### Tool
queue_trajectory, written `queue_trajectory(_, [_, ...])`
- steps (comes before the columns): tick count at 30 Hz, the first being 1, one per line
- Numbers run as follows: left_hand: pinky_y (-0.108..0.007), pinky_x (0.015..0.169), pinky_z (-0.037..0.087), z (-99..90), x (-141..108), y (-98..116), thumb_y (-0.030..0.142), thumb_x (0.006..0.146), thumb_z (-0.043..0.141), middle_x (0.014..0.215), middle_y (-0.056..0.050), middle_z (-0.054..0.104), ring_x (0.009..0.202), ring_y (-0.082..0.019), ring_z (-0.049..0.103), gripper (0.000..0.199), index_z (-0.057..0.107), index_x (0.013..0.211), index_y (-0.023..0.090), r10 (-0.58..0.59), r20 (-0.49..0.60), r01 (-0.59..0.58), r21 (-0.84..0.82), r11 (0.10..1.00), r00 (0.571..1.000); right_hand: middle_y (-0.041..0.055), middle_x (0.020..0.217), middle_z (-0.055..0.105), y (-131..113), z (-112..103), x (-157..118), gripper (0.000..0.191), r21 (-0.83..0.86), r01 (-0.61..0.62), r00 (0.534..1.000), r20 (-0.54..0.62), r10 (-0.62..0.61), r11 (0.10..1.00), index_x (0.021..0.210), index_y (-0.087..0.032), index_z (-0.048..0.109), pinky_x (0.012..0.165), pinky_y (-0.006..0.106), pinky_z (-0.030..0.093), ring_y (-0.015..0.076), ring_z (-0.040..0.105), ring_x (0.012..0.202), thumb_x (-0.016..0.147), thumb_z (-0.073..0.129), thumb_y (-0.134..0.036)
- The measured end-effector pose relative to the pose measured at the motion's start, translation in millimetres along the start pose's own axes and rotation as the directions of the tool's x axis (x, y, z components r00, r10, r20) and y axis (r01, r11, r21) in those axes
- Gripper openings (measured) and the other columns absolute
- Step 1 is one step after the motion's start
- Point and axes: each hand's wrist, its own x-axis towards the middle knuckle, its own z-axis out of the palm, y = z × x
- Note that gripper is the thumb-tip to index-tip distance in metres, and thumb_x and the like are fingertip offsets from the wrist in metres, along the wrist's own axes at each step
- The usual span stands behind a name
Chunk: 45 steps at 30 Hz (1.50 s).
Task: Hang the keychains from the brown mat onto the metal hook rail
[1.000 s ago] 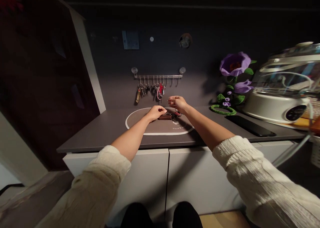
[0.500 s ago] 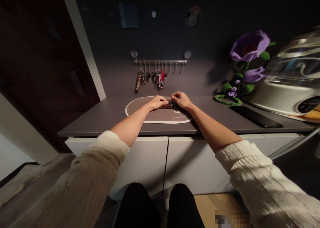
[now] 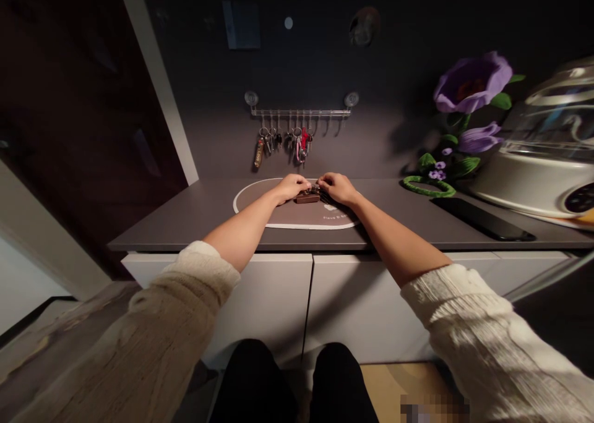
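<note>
Over the oval brown mat (image 3: 297, 217), which has a white rim, my two hands come close together. My left hand (image 3: 290, 188) is closed in a pinch on a small metal keyring (image 3: 312, 190). Below its fingertips hangs or lies a brown bar-shaped fob (image 3: 307, 198). My right hand (image 3: 338, 188) pinches at the other side of the same keyring, fingers curled. Dark keys show partly beneath the right fingers, and their exact shapes are hidden.
On the wall, a clear hook rail (image 3: 301, 113) holds several sets of keys (image 3: 301, 145). Purple artificial flowers (image 3: 473, 86), a black phone (image 3: 482, 219) and a white appliance with a clear top (image 3: 524, 179) are at the right. White cabinet doors (image 3: 264, 305) stand below the counter (image 3: 185, 225).
My left fingers have shifted off the brown fob to the metal ring, so more of the fob shows. My right hand stays nearly in place. The view has turned slightly.
</note>
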Motion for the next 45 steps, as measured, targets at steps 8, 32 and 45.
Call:
queue_trajectory(8, [-0.025,0.071,0.045,1.2,1,2,0.013,0.076,0.054,0.06,0.001,0.057,0.061,-0.007,0.054,0.009,0.057,0.068,0.01,-0.097,-0.013,0.093,-0.212,0.973,0.995,0.0022,0.077,0.065,-5,-1,-3,0.014,0.073,-0.041,0.999,0.027,0.039,0.996,0.082,-0.016,0.065,0.07,0.021,0.038,0.0112,0.052,0.069,0.074,0.054,-0.02])
queue_trajectory(32, [-0.031,0.083,0.046,-3.0,6,6,0.007,0.079,0.05,0.066,-0.003,0.06,0.065,-0.007,0.059,0.014,0.057,0.067,0.008,-0.122,-0.083,0.045,-0.622,0.782,0.989,0.0031,0.074,0.063,1,-3,0,0.018,0.222,0.123,0.99,-0.092,-0.105,0.967,0.077,-0.015,0.065,0.064,0.022,0.04,0.0111,0.053,0.066,0.069,0.06,-0.031])
queue_trajectory(45, [-0.032,0.076,0.048,-4.6,1,13,0.012,0.08,0.051,0.069,-0.004,0.062,0.066,-0.009,0.059,0.009,0.057,0.073,0.009,-0.083,0.0,0.064,-0.636,0.769,0.997,-0.0022,0.06,0.052,-6,-5,0,0.024,0.658,0.014,0.997,-0.064,0.038,0.753,0.072,-0.014,0.059,0.048,0.018,0.033,0.0064,0.041,0.053,0.064,0.065,-0.037])
